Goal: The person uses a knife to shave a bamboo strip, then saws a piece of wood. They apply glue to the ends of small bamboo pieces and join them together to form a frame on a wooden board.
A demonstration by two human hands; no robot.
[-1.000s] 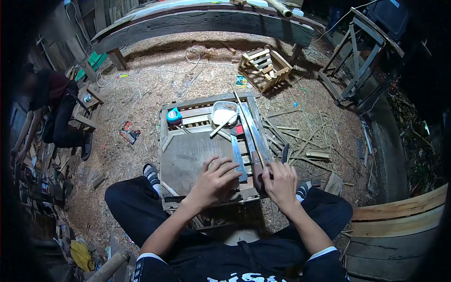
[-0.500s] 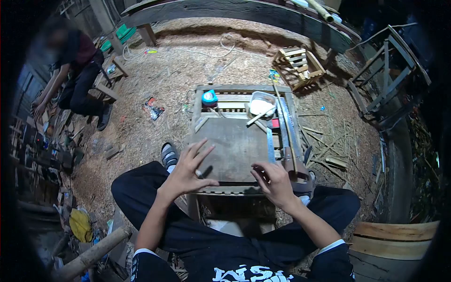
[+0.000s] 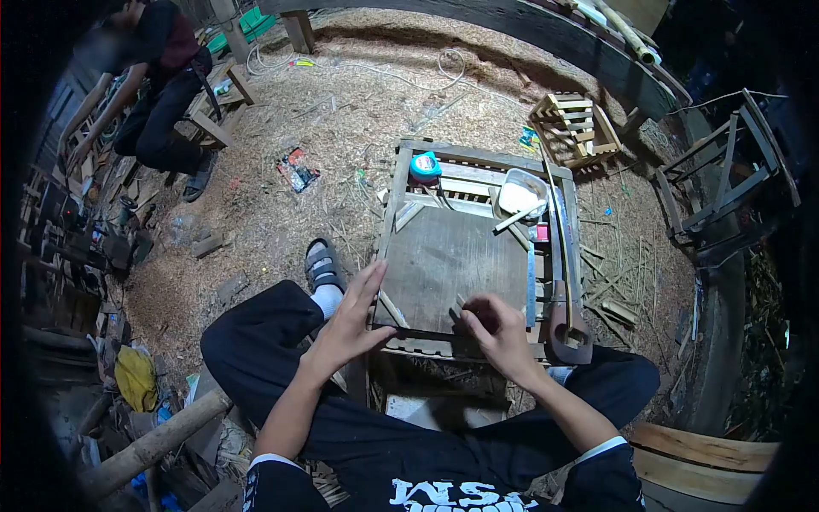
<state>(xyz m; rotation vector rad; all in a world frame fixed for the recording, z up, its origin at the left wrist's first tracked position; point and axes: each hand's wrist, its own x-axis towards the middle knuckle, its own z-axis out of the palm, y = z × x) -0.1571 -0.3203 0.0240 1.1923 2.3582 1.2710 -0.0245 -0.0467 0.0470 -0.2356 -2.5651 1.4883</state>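
My left hand (image 3: 351, 322) is open at the near left corner of a low slatted table, thumb spread from the fingers. My right hand (image 3: 502, 337) has curled fingers above the near edge of a flat dark board (image 3: 452, 260). A small wooden strip (image 3: 461, 301) shows at its fingertips, mostly hidden. Beyond the board sit a blue tape measure (image 3: 424, 166) and a plastic tub (image 3: 522, 193) with white contents, a stick (image 3: 519, 218) leaning on it. Along the right side lie a handsaw (image 3: 560, 328), a thin bamboo strip (image 3: 556, 235) and a metal ruler (image 3: 531, 294).
A slatted wooden crate (image 3: 576, 136) rests on the shavings-covered floor at the back right. A wooden frame (image 3: 725, 175) stands farther right. Another person (image 3: 162, 85) sits at the far left. A round pole (image 3: 158, 444) juts in at the lower left.
The view has shifted, so the table appears farther right and the floor things higher. My left hand is now at the board's left corner; a small strip shows by my right fingertips.
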